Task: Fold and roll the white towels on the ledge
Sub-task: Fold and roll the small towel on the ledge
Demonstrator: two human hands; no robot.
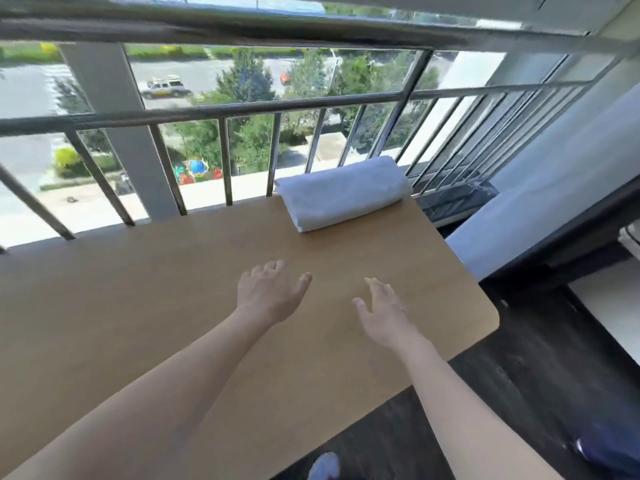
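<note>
Two bare forearms [166, 393] extend over the wooden ledge [104, 306]. Left hand [268, 294] and right hand [384, 315] sit side by side, fingers [273, 266] loosely spread, holding nothing. The rolled white towel [343, 194] lies ahead of the fingertips, slightly right, at the far edge beside the railing [225, 114]. Hazard: a forward shove may send it between the bars. No obstruction between fingers and towel.

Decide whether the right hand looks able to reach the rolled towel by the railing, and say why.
Probably yes: the right hand is open and holds nothing, and nothing stands on the ledge between it and the towel.
</note>
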